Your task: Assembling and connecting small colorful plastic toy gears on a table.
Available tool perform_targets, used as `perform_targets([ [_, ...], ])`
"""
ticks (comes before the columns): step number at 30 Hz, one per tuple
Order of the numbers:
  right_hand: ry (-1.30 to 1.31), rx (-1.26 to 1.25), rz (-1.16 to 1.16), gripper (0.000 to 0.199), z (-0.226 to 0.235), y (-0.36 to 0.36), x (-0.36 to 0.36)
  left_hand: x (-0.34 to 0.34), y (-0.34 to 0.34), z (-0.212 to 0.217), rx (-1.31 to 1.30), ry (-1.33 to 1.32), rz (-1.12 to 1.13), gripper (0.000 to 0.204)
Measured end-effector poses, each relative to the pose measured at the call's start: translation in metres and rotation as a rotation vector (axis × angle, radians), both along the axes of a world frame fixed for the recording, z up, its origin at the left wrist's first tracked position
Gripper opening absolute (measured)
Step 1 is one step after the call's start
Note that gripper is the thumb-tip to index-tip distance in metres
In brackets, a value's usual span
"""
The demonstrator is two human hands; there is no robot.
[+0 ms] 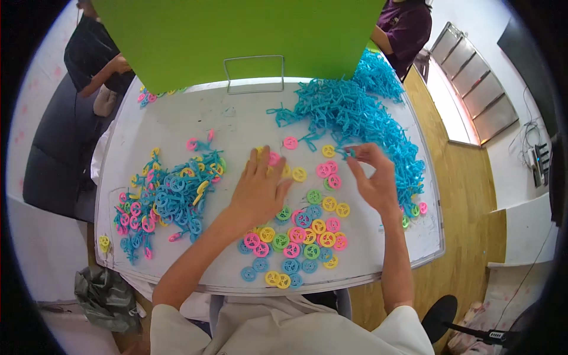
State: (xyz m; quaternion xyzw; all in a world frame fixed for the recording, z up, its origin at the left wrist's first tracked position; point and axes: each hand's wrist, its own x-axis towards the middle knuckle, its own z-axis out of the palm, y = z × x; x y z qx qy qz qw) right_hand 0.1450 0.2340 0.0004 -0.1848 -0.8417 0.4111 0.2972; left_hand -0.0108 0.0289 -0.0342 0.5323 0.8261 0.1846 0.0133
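Observation:
My left hand lies palm down on the white table, fingers stretched out over a few small plastic wheels. A pink wheel shows beside its fingertips, and a yellow wheel lies just right of it. Thumb and fingers of my right hand pinch a blue plastic stick piece, mostly hidden by the fingertips. Close to that hand are another yellow wheel and overlapping pink wheels. Many loose wheels in pink, yellow, green and blue spread between my forearms.
A large heap of blue stick pieces covers the table's right side. On the left sits a pile of sticks joined to wheels. A green board with a wire bracket stands across the far edge. Two other people are beyond it.

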Motion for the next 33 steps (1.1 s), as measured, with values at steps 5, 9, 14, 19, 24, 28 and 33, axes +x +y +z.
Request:
perform_targets([
  [5, -0.074, 0.268, 0.089, 0.017, -0.016, -0.014, -0.013, 0.025, -0.004, 0.026, -0.079, -0.099, -0.098, 0.049],
  [9, -0.191, -0.011, 0.131, 0.015, -0.007, -0.017, -0.008, -0.002, 0.032, 0.002, 0.226, 0.034, -0.070, 0.045],
  [14, 0.141, -0.463, 0.056, 0.017, -0.022, -0.017, -0.014, 0.017, 0.022, -0.001, 0.224, -0.008, -0.218, 0.036],
  [19, -0.149, -0.438, 0.166, 0.021, -0.007, -0.029, -0.013, 0.026, 0.017, 0.041, 0.437, -0.385, -0.020, 0.031],
  [24, -0.110, -0.469, 0.250, 0.020, -0.009, -0.045, -0.015, 0.030, 0.022, 0.026, 0.573, -0.823, -0.008, 0.022],
  [28, 0.049, -0.732, 0.248, 0.020, -0.011, -0.059, -0.020, 0.027, 0.017, 0.025, 0.639, -1.077, 0.115, 0.017],
  [33, 0.054, -1.162, 0.239, 0.022, -0.018, -0.067, -0.023, 0.035, 0.013, 0.025, 0.698, -0.298, -0.026, 0.019],
])
